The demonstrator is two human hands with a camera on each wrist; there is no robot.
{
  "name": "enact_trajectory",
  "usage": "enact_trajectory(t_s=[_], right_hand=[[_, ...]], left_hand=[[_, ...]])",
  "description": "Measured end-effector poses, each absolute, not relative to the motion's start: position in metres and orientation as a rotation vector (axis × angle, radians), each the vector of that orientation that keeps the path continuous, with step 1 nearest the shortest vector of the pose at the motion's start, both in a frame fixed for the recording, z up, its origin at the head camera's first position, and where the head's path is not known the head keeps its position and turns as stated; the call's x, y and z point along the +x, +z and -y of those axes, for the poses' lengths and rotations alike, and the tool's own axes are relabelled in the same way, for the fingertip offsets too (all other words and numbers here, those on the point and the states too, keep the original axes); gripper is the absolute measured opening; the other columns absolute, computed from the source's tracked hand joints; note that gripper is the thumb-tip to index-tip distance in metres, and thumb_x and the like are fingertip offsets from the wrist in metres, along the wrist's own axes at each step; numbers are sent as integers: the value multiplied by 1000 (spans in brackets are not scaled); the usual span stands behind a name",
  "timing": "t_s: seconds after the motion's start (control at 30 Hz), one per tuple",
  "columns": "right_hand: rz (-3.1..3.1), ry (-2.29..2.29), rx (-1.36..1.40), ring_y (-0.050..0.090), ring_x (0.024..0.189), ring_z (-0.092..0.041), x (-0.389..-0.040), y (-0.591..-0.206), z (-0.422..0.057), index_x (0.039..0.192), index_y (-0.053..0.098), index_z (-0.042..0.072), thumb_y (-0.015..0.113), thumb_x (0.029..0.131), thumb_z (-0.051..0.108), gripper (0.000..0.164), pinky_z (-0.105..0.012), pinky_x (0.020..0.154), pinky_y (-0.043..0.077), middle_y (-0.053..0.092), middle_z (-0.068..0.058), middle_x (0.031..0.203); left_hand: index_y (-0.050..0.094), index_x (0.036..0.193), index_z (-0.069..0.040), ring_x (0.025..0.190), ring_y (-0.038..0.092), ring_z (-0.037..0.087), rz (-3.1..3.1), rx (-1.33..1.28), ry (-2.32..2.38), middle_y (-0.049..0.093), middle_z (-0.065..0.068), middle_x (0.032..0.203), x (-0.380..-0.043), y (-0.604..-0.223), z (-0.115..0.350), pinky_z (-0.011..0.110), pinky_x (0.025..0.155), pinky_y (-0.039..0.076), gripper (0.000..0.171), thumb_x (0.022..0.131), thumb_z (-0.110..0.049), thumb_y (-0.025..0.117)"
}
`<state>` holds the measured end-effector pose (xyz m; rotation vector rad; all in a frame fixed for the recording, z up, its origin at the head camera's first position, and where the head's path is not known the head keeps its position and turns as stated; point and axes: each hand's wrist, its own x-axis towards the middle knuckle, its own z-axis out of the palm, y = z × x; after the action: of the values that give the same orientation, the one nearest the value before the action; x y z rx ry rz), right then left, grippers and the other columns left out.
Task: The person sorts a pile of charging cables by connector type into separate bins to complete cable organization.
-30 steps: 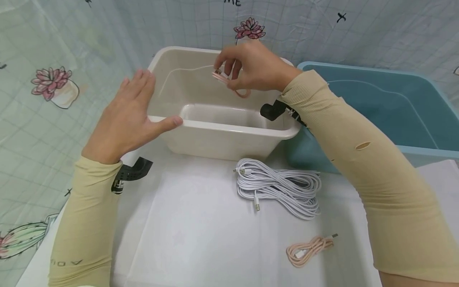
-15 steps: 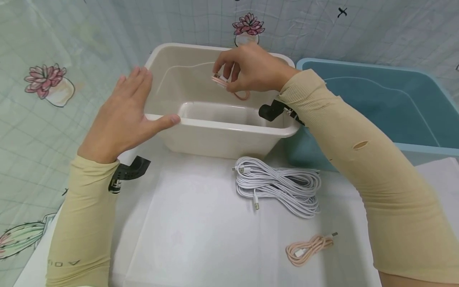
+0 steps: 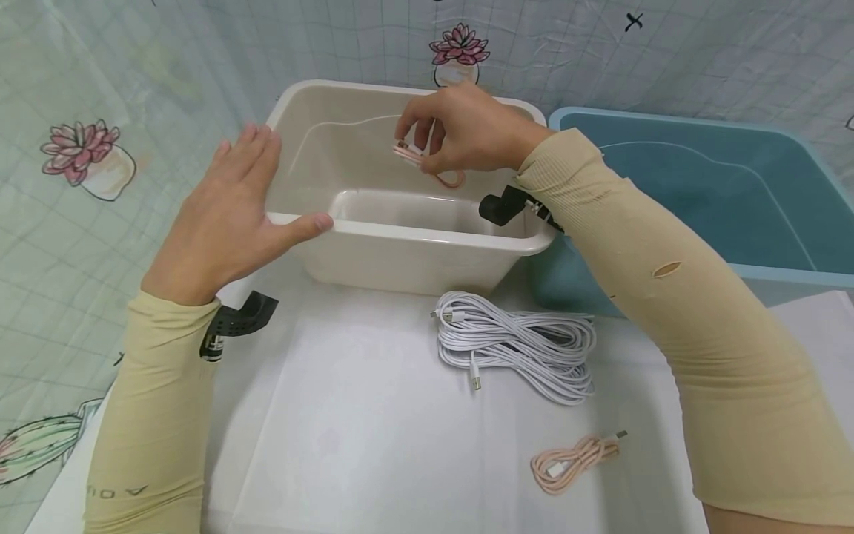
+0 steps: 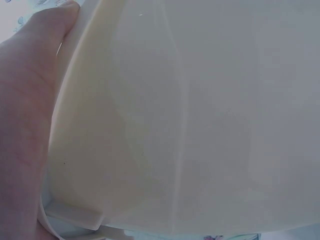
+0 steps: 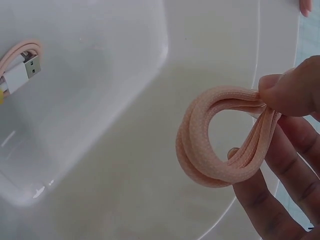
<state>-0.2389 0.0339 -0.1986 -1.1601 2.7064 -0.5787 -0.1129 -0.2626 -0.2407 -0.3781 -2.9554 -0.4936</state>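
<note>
My right hand (image 3: pixel 470 130) is over the cream plastic bin (image 3: pixel 427 231), pinching a coiled pink braided USB cable (image 3: pixel 408 153). In the right wrist view the coil (image 5: pixel 202 135) loops out from between thumb and fingers, above the bin's floor. Another pink USB cable (image 5: pixel 22 65) lies inside the bin, its metal plug showing. My left hand (image 3: pixel 223 215) rests at the bin's left front corner with fingers straight, its thumb lying along the front rim. In the left wrist view, that hand (image 4: pixel 25 100) lies against the rim beside the bin's wall.
A blue-green bin (image 3: pixel 794 276) stands to the right of the cream one. In front, on the white table (image 3: pixel 360 415), lies a thick bundle of white USB cables (image 3: pixel 517 348). Nearer the front right is a coiled pink cable (image 3: pixel 574 463). A patterned curtain (image 3: pixel 373 44) hangs behind.
The whole head view has shifted slightly. Relative to the cream bin, both hands stay nearly still, and the right one keeps its pinch on the pink cable.
</note>
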Motion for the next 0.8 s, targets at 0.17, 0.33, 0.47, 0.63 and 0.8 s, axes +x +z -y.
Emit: enact_trajectory(t_s=[0.17,0.33,0.47,0.63,0.8], right_hand=[[-2705,-582,-1156,69,95,-15,-239,-199,-34,128,70,18,75,91,14,37,-27,78,58,72,-4,110],[-2716,-581,-1155,69,96,-17,-240,-199,-34,130,69,16,75,91,14,39,-27,80,57,72,-6,112],[-2726,-574,-1150,68,100,-20,-241,-200,-33,134,67,14,75,91,14,43,-29,84,56,71,-10,117],[-2730,-569,-1133,67,101,-22,-240,-202,-33,134,67,14,76,91,14,44,-31,86,57,71,-11,119],[-2736,-569,-1135,67,99,-18,-240,-201,-33,132,68,14,75,92,14,40,-27,84,57,70,-7,116]], left_hand=[[8,166,-8,165,1,28,2956,-380,-492,5,12,175,-113,-241,263,46,137,-1,110,92,-73,57],[9,166,-7,165,2,29,2949,-388,-482,6,14,175,-113,-241,263,46,137,0,110,92,-72,57],[10,166,-7,165,3,30,2944,-391,-477,8,15,175,-113,-242,263,46,137,0,110,92,-73,58],[10,166,-7,165,3,30,2948,-389,-474,8,14,175,-114,-242,264,46,137,0,111,92,-73,57],[9,166,-6,165,2,31,2952,-398,-478,6,15,175,-116,-243,264,45,137,-1,112,92,-74,57]])
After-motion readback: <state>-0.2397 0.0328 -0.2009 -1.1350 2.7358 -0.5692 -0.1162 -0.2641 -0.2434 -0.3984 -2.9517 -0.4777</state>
